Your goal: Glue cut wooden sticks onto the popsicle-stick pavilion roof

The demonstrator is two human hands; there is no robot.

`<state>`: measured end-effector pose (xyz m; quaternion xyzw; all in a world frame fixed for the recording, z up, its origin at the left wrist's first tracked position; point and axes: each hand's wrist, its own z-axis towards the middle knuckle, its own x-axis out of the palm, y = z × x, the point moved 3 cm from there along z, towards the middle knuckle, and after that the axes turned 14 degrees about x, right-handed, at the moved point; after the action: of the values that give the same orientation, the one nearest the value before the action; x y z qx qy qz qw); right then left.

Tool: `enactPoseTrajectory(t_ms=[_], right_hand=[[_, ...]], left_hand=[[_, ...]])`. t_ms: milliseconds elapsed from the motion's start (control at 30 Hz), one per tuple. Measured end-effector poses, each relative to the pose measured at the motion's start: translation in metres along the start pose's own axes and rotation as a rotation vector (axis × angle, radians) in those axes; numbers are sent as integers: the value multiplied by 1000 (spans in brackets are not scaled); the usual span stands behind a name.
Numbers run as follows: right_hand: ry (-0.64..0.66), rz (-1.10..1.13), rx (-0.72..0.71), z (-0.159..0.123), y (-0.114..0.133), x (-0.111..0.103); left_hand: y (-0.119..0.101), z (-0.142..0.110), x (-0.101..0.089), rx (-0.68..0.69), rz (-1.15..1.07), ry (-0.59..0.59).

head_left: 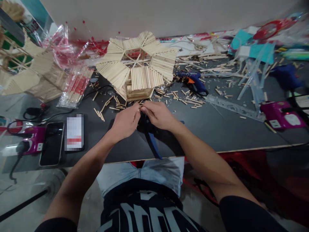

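Note:
My left hand (126, 121) and my right hand (159, 115) meet at the fingertips above the table, both closed in a pinch. A small wooden stick (141, 104) shows faintly between them, mostly hidden by the fingers. Under my hands lies a blue-handled tool (153, 143), its head covered by the hands and shadow. Just beyond stands a star-shaped structure of pale wooden sticks (142, 79), with an open centre and fanned panels. Short cut stick pieces (98, 114) lie scattered near its base.
A blue glue gun (195, 82) rests right of the structure. Magenta power sockets (282, 114) sit at both sides, with cables. Two phones (51, 143) lie at the left. Another stick structure (36, 74) and a plastic bag of sticks (76, 85) stand at the far left.

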<state>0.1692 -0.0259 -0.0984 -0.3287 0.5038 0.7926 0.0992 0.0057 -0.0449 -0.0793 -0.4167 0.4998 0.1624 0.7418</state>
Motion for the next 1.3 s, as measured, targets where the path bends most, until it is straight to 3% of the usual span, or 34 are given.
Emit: enactPoseTrajectory(t_ms=[133, 267, 400, 533, 633, 733, 800, 967, 1100, 1300], right_hand=[[1, 35, 51, 0, 5, -6], [7, 73, 152, 0, 9, -12], [10, 99, 189, -1, 11, -20], [-140, 141, 301, -14, 13, -41], [-254, -33, 431, -37, 21, -49], [-260, -259, 544, -69, 30, -39], [-171, -417, 584, -90, 35, -24], [-20, -600, 568, -127, 37, 7], [-63, -676, 564, -128, 39, 11], [-29, -741, 585, -112, 38, 2]], left_hand=[[5, -1, -2, 102, -11, -45], [5, -1, -8, 215, 46, -9], [6, -1, -11, 162, 99, -22], [9, -1, -12, 109, 98, -59], [12, -2, -12, 113, 83, -74], [12, -2, -12, 125, 59, -91], [12, -2, -11, 113, 57, -95], [11, -2, -9, 37, 108, -60], [10, -1, -5, 66, 116, -10], [7, 1, -7, 48, 187, -11]])
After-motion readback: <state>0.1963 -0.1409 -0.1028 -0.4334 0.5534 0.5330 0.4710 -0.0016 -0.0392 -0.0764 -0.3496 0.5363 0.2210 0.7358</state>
